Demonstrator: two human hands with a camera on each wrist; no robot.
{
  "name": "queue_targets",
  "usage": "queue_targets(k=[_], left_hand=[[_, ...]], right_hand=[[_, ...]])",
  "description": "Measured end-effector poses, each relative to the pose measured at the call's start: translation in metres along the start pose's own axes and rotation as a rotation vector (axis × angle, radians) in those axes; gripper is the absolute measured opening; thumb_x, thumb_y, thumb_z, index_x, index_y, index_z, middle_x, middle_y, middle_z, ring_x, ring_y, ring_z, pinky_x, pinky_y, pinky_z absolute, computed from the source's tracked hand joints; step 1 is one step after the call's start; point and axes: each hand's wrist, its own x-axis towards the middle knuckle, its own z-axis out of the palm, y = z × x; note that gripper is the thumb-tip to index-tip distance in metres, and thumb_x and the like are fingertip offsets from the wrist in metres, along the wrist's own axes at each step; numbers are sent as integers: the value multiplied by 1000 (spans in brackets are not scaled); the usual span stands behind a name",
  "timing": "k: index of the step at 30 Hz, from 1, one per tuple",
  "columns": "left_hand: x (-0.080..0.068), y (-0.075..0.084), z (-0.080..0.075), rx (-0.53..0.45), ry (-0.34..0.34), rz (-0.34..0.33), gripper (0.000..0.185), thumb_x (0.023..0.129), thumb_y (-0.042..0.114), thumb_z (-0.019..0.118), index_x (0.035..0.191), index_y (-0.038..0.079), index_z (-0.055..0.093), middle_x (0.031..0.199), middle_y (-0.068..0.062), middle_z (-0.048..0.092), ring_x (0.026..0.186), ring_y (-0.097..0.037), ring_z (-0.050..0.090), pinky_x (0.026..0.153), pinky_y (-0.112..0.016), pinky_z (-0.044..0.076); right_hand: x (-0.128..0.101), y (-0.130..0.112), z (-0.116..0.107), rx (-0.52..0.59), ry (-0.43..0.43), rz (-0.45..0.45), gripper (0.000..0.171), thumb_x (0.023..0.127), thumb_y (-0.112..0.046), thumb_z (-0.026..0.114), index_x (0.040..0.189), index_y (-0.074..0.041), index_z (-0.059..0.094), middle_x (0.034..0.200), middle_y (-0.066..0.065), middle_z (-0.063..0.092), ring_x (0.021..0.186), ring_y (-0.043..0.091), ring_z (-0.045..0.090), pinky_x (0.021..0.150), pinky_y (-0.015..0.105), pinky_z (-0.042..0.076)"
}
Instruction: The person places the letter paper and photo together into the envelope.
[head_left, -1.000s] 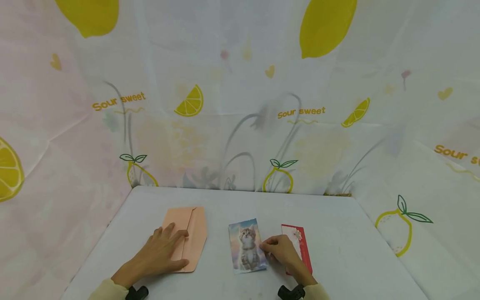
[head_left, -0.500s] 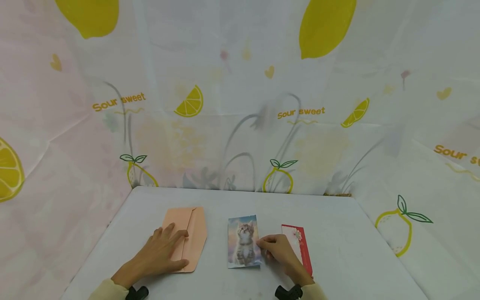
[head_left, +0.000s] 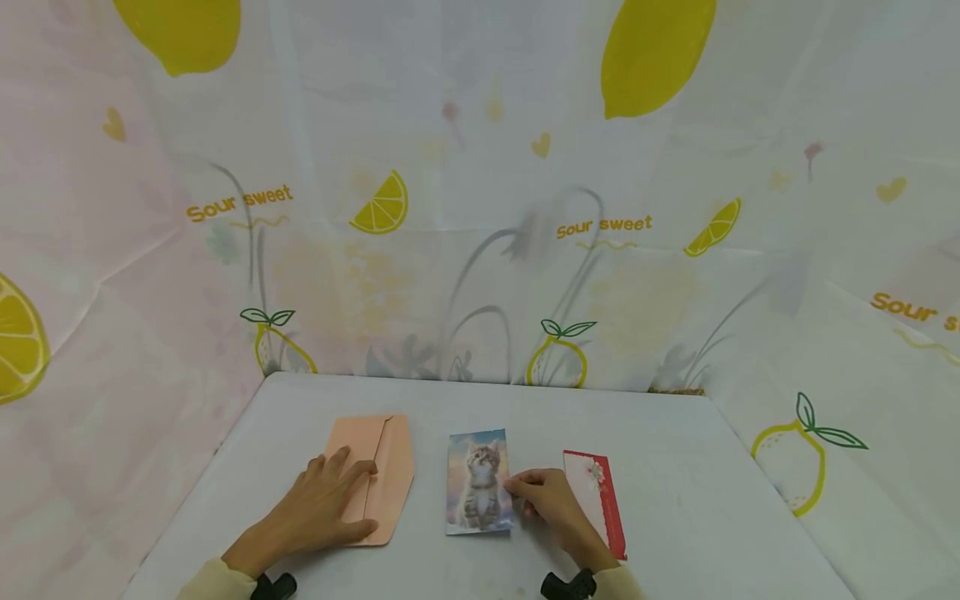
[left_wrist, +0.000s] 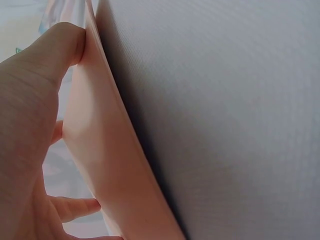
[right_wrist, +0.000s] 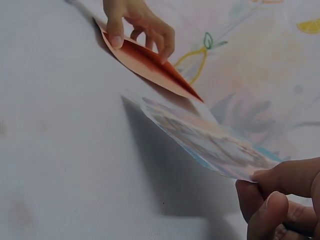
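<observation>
A peach envelope (head_left: 392, 492) lies at the left of the table with its pointed flap spread toward the right. My left hand (head_left: 322, 504) rests on it, fingers spread, the fingertips and thumb touching the paper. In the right wrist view the envelope (right_wrist: 150, 75) shows its mouth gaping a little. My right hand (head_left: 551, 504) pinches the right edge of a kitten picture card (head_left: 480, 483) between thumb and forefinger. This card (right_wrist: 210, 142) is raised off the table, casting a shadow beneath it.
A red and white card with a flower (head_left: 597, 492) lies to the right, partly behind my right wrist. The white table (head_left: 690, 483) is backed by a lemon-print cloth (head_left: 480, 275). Dark cameras are strapped to both wrists.
My right hand has lifted the kitten card slightly and carried it left, toward the envelope. More of the red and white card shows. The left hand stays on the envelope.
</observation>
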Motion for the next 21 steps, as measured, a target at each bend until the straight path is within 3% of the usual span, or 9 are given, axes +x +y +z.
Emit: queue_targets(k=[21], left_hand=[[2,-1,-1,-10,-24,3,72,77,72,75,131,28,56,140,-31,48,111,-55,52,80,-68,46]], right_hand=[[6,-7,22,42,-12,-28,27,93,-26,77,99,0,76,81,0,70,53,7,46,52,24,36]])
